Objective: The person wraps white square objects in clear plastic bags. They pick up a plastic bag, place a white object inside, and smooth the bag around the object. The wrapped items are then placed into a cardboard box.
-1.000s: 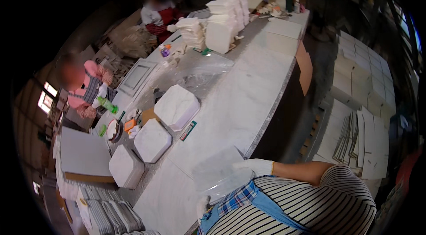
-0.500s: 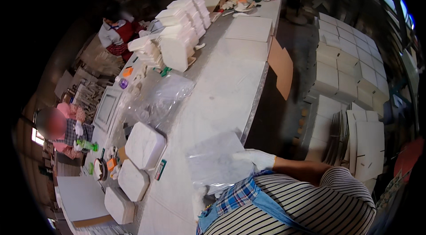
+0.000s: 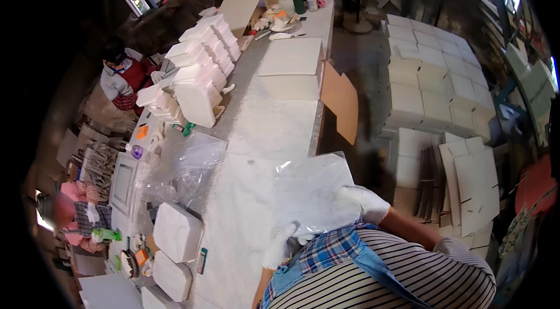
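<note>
A flat, shiny, see-through plastic bag is held in front of my body, over the near edge of the table. My right hand, in a white glove, grips its right side, the fingers partly lost behind the glare. At the lower left corner my left hand, gloved too, has its fingers closed on the bag's edge. Whether a white sheet lies inside the bag, I cannot tell. Left of my hands sit thick white marble-patterned slabs with cut corners.
Tall stacks of white slabs stand farther up the table, near crumpled clear plastic. A white box has a brown flap over the table's right edge. White boxes are piled at right. Two people work along the left side.
My right hand has carried the bag up and to the right in the picture. My left hand, mostly hidden before, now shows at the bag's lower corner. The whole view has shifted.
</note>
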Demonstrator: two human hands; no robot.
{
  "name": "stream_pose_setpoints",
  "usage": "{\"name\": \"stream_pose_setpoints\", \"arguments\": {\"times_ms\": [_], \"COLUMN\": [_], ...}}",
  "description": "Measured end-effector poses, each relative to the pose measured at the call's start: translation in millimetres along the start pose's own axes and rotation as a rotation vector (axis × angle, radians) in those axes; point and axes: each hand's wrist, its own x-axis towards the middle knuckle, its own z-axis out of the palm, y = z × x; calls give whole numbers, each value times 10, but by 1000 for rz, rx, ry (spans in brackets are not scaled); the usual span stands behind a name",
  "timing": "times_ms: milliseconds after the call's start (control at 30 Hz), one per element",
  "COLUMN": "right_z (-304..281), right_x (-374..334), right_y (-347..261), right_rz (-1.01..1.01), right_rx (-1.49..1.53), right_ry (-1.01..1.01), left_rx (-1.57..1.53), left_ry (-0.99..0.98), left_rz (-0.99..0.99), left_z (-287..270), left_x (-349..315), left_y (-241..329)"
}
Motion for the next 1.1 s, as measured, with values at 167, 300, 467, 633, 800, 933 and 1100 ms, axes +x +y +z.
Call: {"name": "stream_pose_setpoints", "arguments": {"times_ms": [167, 300, 467, 633, 800, 933, 1100], "right_z": [-429, -873, -1781, -2740, -3325, -3448, -3647], "right_x": [-191, 29, 412, 633, 682, 865, 854], "right_y": [12, 8, 199, 42, -33, -144, 220], "right_rz": [104, 136, 75, 127, 134, 142, 60], "right_rx": [476, 1026, 1140, 1022, 976, 949, 873], "right_ry": [273, 381, 420, 680, 675, 740, 676], "left_rx": [235, 418, 588, 1348, 1514, 1960, 1804], "left_ry": [-303, -426, -473, -330, -240, 88, 365], "left_rz": [-160, -109, -78, 386, 853, 681, 210], "left_z": [540, 986, 1768, 2474, 3429, 3777, 3578], "left_x": [547, 1100, 1806, 2565, 3371, 4450, 4979], "left_y": [103, 209, 397, 758, 762, 729, 686]}}
